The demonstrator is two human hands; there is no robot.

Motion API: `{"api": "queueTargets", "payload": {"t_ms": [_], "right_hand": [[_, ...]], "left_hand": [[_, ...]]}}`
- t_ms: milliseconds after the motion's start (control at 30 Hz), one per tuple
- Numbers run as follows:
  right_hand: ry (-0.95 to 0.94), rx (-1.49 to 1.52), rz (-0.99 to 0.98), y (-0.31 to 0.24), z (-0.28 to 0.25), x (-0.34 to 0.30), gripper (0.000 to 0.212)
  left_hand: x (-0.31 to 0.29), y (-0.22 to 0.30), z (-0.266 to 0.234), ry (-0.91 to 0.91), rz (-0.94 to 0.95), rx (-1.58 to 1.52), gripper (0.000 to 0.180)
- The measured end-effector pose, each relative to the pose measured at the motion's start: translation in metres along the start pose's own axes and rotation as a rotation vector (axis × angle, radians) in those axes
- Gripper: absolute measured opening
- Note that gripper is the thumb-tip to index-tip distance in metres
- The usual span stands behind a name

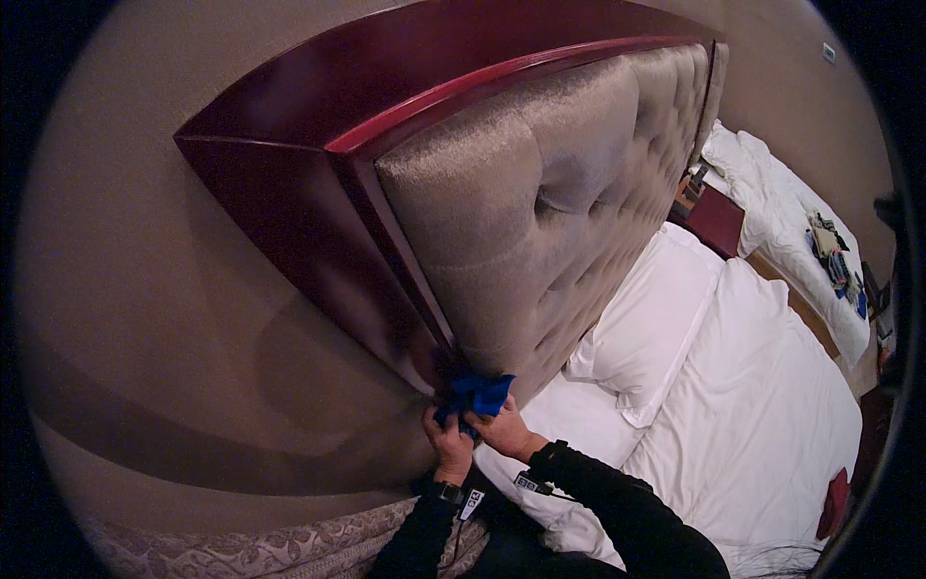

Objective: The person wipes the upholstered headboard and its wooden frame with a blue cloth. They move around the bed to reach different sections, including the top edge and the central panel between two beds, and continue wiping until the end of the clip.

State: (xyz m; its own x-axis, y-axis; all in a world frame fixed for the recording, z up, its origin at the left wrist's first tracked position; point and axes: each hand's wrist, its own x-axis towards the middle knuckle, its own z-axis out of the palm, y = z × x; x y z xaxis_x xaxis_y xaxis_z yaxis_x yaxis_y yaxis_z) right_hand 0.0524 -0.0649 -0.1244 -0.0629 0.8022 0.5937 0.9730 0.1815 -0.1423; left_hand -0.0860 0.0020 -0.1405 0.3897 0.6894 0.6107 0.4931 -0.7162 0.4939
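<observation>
A bright blue cloth [479, 394] is bunched against the lower near corner of a bed headboard, where its dark red glossy wooden frame [280, 207] meets the tufted beige padding [482, 193]. My left hand [448, 446] is closed on the cloth's left side, next to the wall. Close beside it, my right hand [505, 430] grips the cloth from the right, by the padding's lower edge. Folds of cloth hide some fingertips of both hands.
A white pillow [656, 318] and white duvet [762, 386] cover the bed to the right. Beyond stand a dark red nightstand [716, 222] and a second white bed [781, 193] with a pile of cloths [835, 259]. A patterned curtain [260, 555] hangs at the lower left.
</observation>
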Motion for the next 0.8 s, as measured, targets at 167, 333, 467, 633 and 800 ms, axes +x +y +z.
{"api": "queueTargets", "payload": {"t_ms": [167,333,467,633,800], "right_hand": [[0.125,0.067,-0.007,-0.006,-0.036,0.029,0.037],[0.27,0.101,0.032,-0.006,-0.051,0.063,0.031],[0.267,-0.009,-0.015,0.0,-0.026,0.038,0.03],[0.117,-0.026,-0.008,0.005,-0.015,0.007,0.027],[0.31,0.112,0.019,-0.003,-0.084,0.052,0.031]], "left_hand": [[0.036,0.029,-0.031,0.255,0.082,0.065,0.029],[0.061,0.036,-0.036,0.374,0.131,0.03,0.024],[0.032,0.011,-0.014,0.193,0.103,0.057,0.029],[0.003,0.006,-0.014,-0.103,0.023,0.144,0.029],[0.052,0.06,-0.057,0.271,0.159,0.14,0.03]]}}
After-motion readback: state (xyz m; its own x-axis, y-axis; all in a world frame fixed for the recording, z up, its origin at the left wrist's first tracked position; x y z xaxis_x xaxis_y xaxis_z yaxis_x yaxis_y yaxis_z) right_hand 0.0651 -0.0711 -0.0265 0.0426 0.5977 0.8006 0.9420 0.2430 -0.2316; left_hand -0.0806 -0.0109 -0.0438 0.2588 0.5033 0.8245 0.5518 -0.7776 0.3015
